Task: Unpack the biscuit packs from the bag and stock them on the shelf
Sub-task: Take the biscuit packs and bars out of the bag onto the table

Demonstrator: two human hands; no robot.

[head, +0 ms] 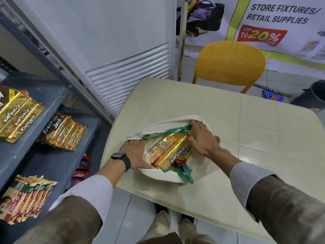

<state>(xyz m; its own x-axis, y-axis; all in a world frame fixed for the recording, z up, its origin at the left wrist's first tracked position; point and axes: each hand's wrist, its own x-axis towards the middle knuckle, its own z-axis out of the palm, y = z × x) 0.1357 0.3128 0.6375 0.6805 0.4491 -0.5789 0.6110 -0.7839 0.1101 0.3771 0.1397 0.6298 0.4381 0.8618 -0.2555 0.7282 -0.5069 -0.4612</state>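
A white cloth bag (167,175) with green handles lies open on the cream table (246,147). Gold Krackjack biscuit packs (167,150) fill its mouth, with other packs partly hidden under them. My left hand (135,150) holds the bag's left rim apart. My right hand (202,138) grips the far right rim beside the green handle. On the grey shelf unit (47,95) at the left lie more Krackjack packs (17,113) on the upper board, a second row of Krackjack packs (63,132) on the middle board and red Parle-G packs (28,198) lower down.
A yellow plastic chair (230,62) stands behind the table. A white louvred cabinet (126,71) stands between shelf and table. A dark bin (313,97) and a blue dustpan (272,95) sit on the floor at the right.
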